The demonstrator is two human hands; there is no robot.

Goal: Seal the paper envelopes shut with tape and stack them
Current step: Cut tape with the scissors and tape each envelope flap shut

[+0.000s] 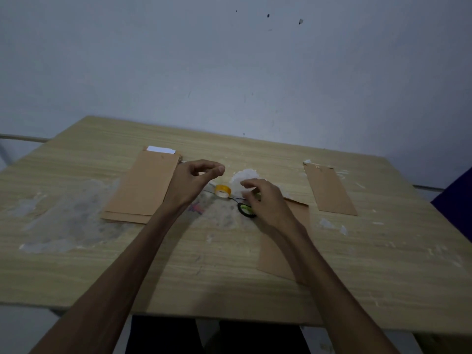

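A stack of brown paper envelopes (143, 185) lies at the left of the wooden table (178, 264), with a white slip showing at its far end. One envelope (330, 190) lies at the right, and another (275, 254) lies partly under my right forearm. A yellow-cored tape roll (223, 190) sits in the middle. My left hand (194, 180) hovers just left of the roll, thumb and forefinger tips nearly together; I cannot tell whether clear tape is pinched there. My right hand (265, 200) hangs loosely curled over green-and-black scissors (246, 210), holding nothing visible.
A crumpled white clump (242, 178) lies behind the tape roll. Pale glue or tape residue covers the table's left part (69, 218), with small scraps at the right. A grey wall stands behind the table. Something dark blue (457, 198) shows at the right edge.
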